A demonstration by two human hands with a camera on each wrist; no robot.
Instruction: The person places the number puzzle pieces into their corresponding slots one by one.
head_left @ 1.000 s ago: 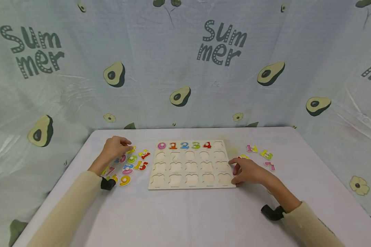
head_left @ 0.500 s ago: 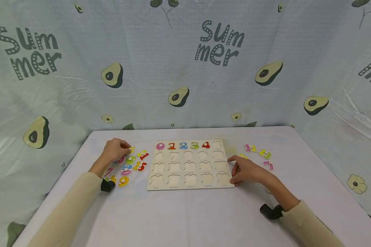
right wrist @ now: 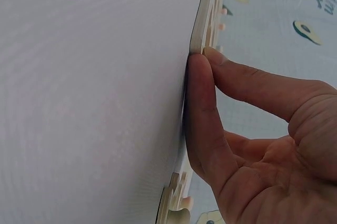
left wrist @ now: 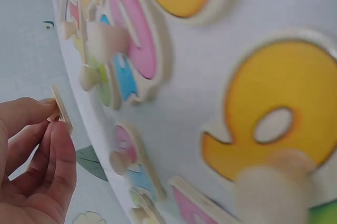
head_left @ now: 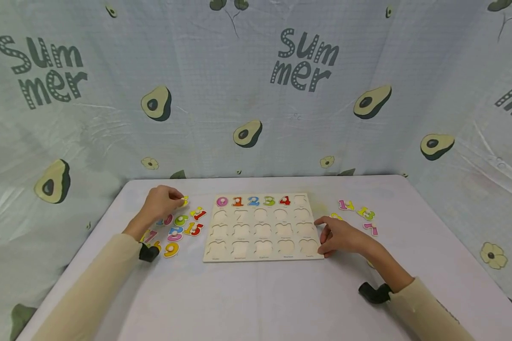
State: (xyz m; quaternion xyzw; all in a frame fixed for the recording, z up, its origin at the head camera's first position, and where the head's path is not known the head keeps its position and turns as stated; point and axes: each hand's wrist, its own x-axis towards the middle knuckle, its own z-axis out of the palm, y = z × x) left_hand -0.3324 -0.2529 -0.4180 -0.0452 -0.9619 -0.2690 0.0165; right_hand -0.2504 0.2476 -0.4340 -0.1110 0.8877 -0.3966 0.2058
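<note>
My left hand point(head_left: 160, 204) is at the far left of the table, over a cluster of loose number pieces. Its thumb and fingertips pinch a yellow number puzzle piece point(head_left: 185, 201); the left wrist view shows this piece point(left wrist: 61, 109) edge-on, clear of the table. A wooden number puzzle board point(head_left: 251, 244) lies in the middle, with 0, 1, 2, 3 and 4 set along its top row and bare recesses elsewhere. At its right side, my right hand point(head_left: 343, 237) holds the edge. In the right wrist view, thumb and finger grip the board's edge point(right wrist: 202, 29).
Left of the board lie several knobbed pieces, among them an orange 9 point(head_left: 171, 249), a green 6 point(head_left: 181, 220) and a 15 point(head_left: 194, 229). Farther right are a 13 point(head_left: 366, 213), a pink 7 point(head_left: 371, 229) and another two-digit piece point(head_left: 346, 205). A printed curtain point(head_left: 205, 94) hangs behind.
My left hand has taken the yellow piece between its fingertips and raised it slightly, a little toward the right. The right hand stays at the board's edge.
</note>
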